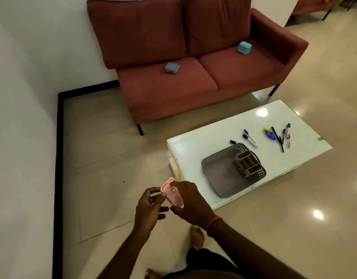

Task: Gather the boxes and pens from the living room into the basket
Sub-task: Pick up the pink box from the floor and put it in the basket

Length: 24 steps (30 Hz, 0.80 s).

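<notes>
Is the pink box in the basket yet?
No. The left hand and right hand hold the pink box over the floor, short of the basket.

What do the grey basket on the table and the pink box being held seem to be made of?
The grey basket looks like matt moulded plastic: its walls are pierced with regular small holes. The pink box also seems plastic, smooth, with rounded corners and a small label; the exact kind cannot be told.
</notes>
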Each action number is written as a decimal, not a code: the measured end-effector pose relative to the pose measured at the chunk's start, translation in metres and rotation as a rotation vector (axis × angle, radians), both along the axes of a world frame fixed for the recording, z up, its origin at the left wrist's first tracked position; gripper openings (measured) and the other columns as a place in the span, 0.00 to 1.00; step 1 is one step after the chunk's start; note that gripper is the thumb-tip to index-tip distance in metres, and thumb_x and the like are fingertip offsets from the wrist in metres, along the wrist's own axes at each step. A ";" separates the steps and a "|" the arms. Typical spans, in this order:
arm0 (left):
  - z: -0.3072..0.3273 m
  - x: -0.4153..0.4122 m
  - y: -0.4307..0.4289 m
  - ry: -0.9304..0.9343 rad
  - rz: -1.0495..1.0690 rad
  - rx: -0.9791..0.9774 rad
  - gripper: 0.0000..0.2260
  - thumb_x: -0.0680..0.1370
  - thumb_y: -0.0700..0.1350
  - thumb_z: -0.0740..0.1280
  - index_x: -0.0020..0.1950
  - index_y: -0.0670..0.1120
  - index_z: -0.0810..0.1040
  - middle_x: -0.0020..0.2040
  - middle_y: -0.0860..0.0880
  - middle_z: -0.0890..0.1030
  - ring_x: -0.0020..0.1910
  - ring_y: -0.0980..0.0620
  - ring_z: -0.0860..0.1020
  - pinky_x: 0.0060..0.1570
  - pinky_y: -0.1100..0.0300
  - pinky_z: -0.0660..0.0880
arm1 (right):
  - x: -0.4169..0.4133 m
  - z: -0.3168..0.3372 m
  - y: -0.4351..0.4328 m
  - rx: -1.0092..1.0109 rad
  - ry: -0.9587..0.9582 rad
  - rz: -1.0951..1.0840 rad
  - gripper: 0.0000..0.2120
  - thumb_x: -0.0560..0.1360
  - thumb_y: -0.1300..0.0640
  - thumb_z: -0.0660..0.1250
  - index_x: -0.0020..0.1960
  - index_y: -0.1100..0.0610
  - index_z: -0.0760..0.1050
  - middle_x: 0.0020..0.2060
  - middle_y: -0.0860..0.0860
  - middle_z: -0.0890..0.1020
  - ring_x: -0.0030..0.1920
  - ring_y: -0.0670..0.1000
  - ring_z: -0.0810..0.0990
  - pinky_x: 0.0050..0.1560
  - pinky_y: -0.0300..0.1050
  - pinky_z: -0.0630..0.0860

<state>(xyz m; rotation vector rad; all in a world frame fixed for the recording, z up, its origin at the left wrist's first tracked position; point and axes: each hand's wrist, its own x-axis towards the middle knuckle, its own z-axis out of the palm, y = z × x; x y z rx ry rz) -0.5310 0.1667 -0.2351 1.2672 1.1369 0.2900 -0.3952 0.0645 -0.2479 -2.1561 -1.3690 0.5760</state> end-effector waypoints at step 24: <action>-0.073 0.221 -0.021 0.151 -0.454 -0.025 0.24 0.77 0.52 0.72 0.71 0.56 0.70 0.68 0.55 0.76 0.59 0.47 0.81 0.53 0.50 0.80 | 0.184 -0.094 -0.041 -0.033 0.224 -0.495 0.30 0.66 0.53 0.75 0.66 0.54 0.71 0.60 0.50 0.77 0.58 0.51 0.73 0.60 0.47 0.73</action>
